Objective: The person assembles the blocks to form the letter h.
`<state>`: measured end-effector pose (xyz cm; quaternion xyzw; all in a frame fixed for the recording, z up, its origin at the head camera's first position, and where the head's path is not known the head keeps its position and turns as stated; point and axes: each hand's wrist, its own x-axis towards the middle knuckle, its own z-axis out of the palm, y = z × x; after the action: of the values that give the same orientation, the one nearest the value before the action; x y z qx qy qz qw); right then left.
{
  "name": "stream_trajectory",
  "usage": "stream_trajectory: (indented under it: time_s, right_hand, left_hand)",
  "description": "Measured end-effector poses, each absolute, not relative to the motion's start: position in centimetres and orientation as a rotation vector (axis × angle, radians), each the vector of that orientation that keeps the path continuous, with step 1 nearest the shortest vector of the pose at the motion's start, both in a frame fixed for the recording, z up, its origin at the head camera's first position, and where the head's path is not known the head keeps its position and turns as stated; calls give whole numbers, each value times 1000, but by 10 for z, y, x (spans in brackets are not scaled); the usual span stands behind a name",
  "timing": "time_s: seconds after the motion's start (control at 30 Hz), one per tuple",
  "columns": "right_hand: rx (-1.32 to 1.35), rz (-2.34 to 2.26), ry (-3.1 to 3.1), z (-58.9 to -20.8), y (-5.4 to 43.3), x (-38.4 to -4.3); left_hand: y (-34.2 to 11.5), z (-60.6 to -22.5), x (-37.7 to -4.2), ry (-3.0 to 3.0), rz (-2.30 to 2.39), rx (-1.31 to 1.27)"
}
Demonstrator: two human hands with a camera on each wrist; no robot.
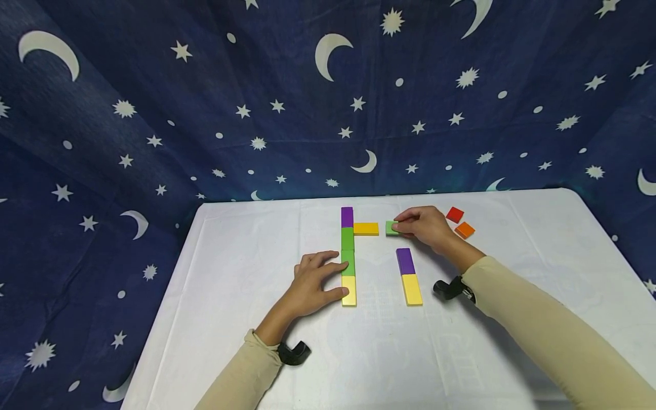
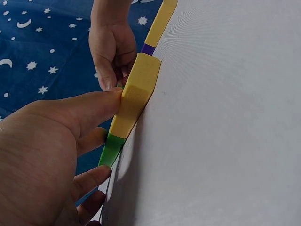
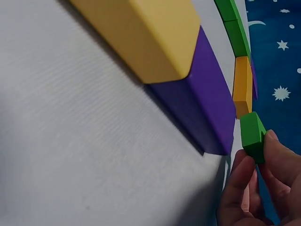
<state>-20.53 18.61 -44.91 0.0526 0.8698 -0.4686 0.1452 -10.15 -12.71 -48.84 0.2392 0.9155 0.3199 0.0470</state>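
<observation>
Sleeves [image 1: 548, 339] run off-frame; right fingers [image 1: 407, 214] pinch a partly hidden green block [image 1: 389, 228]; left fingers [image 1: 333, 267], spread, touch a yellow block [image 2: 136, 94].

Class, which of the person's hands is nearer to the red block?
Right. The right hand is just left of the red block, pinching a green block; the left hand is much farther left, touching a yellow block.
</observation>
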Motion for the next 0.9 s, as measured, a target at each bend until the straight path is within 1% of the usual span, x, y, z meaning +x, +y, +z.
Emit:
stream_trajectory:
  time_s: [0.37, 0.9]
  right_hand:
    - [185, -1310, 2483, -444, 176, -208]
    - [236, -1330, 2453, -450, 171, -214]
  left_hand:
    - [-128, -489, -101, 2793, 987, 743]
    - [-128, -490, -102, 2786, 985, 734]
